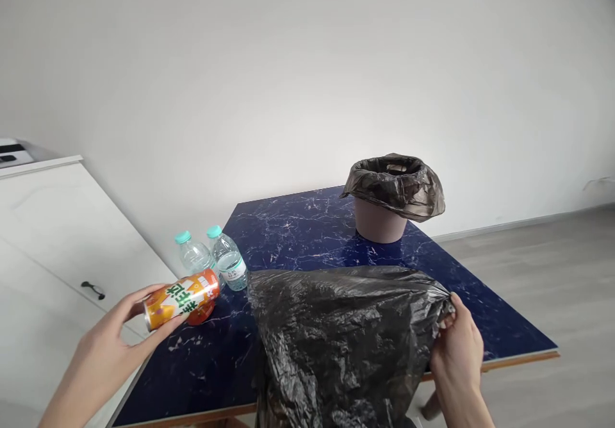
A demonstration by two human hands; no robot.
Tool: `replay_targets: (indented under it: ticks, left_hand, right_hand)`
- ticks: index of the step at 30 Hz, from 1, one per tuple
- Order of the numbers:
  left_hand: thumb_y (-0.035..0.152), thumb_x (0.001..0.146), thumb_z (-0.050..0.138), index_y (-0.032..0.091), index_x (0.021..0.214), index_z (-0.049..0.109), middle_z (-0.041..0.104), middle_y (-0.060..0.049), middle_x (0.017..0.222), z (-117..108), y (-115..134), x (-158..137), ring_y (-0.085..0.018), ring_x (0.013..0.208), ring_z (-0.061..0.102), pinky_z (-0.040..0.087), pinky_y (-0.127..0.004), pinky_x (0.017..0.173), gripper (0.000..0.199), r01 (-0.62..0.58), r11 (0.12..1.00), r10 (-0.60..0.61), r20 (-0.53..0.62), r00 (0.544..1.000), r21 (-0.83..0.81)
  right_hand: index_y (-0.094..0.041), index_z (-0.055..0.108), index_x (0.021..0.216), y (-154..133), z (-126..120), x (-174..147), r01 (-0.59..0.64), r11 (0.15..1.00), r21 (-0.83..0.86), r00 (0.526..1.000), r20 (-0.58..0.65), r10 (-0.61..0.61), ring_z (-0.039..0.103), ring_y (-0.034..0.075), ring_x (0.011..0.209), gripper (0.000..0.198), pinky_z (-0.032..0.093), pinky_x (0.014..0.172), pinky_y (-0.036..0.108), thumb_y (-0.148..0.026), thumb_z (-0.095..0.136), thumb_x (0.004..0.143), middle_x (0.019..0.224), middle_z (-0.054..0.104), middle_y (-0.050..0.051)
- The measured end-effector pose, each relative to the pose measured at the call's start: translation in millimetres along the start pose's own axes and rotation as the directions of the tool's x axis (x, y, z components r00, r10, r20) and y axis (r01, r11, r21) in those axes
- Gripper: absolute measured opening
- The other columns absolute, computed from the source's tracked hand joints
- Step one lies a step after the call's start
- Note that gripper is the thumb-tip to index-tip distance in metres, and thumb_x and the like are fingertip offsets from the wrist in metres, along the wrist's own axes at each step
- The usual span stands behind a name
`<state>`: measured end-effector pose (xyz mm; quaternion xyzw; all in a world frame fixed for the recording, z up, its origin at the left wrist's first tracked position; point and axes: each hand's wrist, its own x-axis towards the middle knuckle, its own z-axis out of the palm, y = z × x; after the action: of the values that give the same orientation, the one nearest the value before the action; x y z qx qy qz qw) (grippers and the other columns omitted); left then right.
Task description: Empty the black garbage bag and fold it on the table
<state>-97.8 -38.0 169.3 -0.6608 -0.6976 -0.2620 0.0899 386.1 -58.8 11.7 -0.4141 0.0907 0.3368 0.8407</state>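
Note:
My left hand point(127, 322) is closed around an orange soda can point(182, 296), held tilted on its side above the table's left part. Pinched at its upper right corner by my right hand point(459, 341), a black plastic garbage bag point(336, 345) hangs over the table's front edge. The bag's opening and whatever is inside it are hidden from me. Just behind the can stand two clear plastic water bottles with turquoise caps, a left bottle point(195, 255) and a right bottle point(228, 258). Another orange-red object point(202, 313) shows partly below the can.
A pinkish trash bin point(379, 223) lined with a dark bag point(423, 191) stands at the back right of the blue marble-patterned table point(298, 229). A white cabinet point(62, 236) with a black handle is close on the left. The wall rises behind the table.

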Motion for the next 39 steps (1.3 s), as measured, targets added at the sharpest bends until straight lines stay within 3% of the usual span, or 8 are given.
replay_targets:
  ticks: [4, 9, 14, 19, 25, 33, 37, 39]
  left_hand:
    - [0.066, 0.084, 0.064, 0.034, 0.131, 0.058, 0.072, 0.001, 0.134, 5.9, 19.9, 2.4, -0.029, 0.11, 0.073, 0.058, -0.036, 0.089, 0.058, -0.14, 0.99, 0.139, 0.08, 0.987, 0.013]
    - [0.062, 0.084, 0.068, 0.031, 0.131, 0.056, 0.077, -0.008, 0.12, 21.0, 35.5, 18.4, -0.034, 0.098, 0.076, 0.055, -0.036, 0.07, 0.057, -0.169, 0.981, 0.148, 0.206, 0.967, 0.092]
    - [0.052, 0.088, 0.06, 0.03, 0.123, 0.064, 0.075, -0.008, 0.124, 28.3, 47.7, 35.4, -0.034, 0.096, 0.075, 0.051, -0.036, 0.07, 0.041, -0.297, 0.944, 0.235, 0.335, 0.912, 0.145]
    - [0.046, 0.089, 0.056, 0.029, 0.127, 0.066, 0.068, -0.007, 0.134, 33.7, 58.0, 42.6, -0.03, 0.091, 0.075, 0.05, -0.034, 0.067, 0.043, -0.325, 0.919, 0.2, 0.448, 0.871, 0.222]
    - [0.037, 0.086, 0.062, 0.022, 0.145, 0.053, 0.072, -0.011, 0.136, 39.7, 69.0, 43.2, -0.039, 0.112, 0.072, 0.052, -0.04, 0.081, 0.061, -0.328, 0.891, 0.154, 0.469, 0.87, 0.315]
    - [0.033, 0.087, 0.063, 0.017, 0.145, 0.053, 0.073, -0.017, 0.133, 46.1, 63.7, 39.7, -0.04, 0.116, 0.071, 0.055, -0.046, 0.09, 0.061, -0.362, 0.865, 0.196, 0.429, 0.882, 0.349]
    - [0.034, 0.088, 0.064, 0.019, 0.143, 0.055, 0.061, -0.019, 0.15, 47.1, 63.9, 18.1, -0.041, 0.132, 0.062, 0.052, -0.053, 0.106, 0.057, -0.401, 0.856, 0.34, 0.228, 0.912, 0.327]
    - [0.043, 0.096, 0.059, 0.022, 0.144, 0.055, 0.057, -0.016, 0.155, 46.3, 70.6, 2.3, -0.04, 0.137, 0.058, 0.048, -0.056, 0.112, 0.053, -0.436, 0.861, 0.425, 0.099, 0.9, 0.263]
  right_hand:
    - [-0.021, 0.057, 0.076, -1.4, -0.4, -1.3, -0.01, 1.0, 0.024, 1.0, 0.018, 0.01, 0.045, 0.006, 0.046, 0.028, 0.037, 0.044, 0.018, -0.028, 0.084, 0.075, 0.059, 0.052, -0.011]
    - [-0.021, 0.054, 0.074, -0.3, -4.2, 0.0, -0.024, 0.999, 0.026, 0.998, 0.053, 0.023, 0.04, 0.005, 0.045, 0.033, 0.034, 0.04, 0.017, -0.027, 0.086, 0.076, 0.057, 0.047, -0.012]
    - [-0.022, 0.05, 0.072, 1.3, -6.3, 1.7, -0.018, 1.0, 0.021, 0.997, 0.075, 0.016, 0.036, 0.005, 0.045, 0.035, 0.032, 0.039, 0.018, -0.028, 0.085, 0.079, 0.057, 0.044, -0.012]
    - [-0.022, 0.05, 0.071, 2.2, -7.0, 0.8, -0.021, 1.0, -0.006, 0.996, 0.082, 0.021, 0.036, 0.005, 0.045, 0.038, 0.032, 0.039, 0.018, -0.031, 0.085, 0.08, 0.057, 0.042, -0.012]
    - [-0.022, 0.049, 0.071, 3.3, -7.2, 1.0, -0.01, 1.0, -0.01, 0.993, 0.116, 0.011, 0.034, 0.006, 0.045, 0.04, 0.031, 0.038, 0.019, -0.033, 0.086, 0.08, 0.057, 0.04, -0.012]
    - [-0.022, 0.048, 0.07, 3.4, -7.7, 1.1, 0.017, 0.999, -0.03, 0.993, 0.118, -0.013, 0.033, 0.005, 0.045, 0.041, 0.03, 0.038, 0.018, -0.034, 0.086, 0.079, 0.056, 0.04, -0.012]
    - [-0.022, 0.047, 0.069, 3.5, -7.7, 0.3, 0.03, 0.998, -0.047, 0.989, 0.146, -0.023, 0.033, 0.005, 0.045, 0.042, 0.03, 0.038, 0.019, -0.034, 0.086, 0.079, 0.056, 0.04, -0.012]
    - [-0.022, 0.048, 0.07, 3.8, -8.0, 0.5, 0.032, 0.998, -0.046, 0.988, 0.152, -0.024, 0.034, 0.005, 0.044, 0.042, 0.03, 0.038, 0.019, -0.034, 0.087, 0.079, 0.056, 0.04, -0.012]
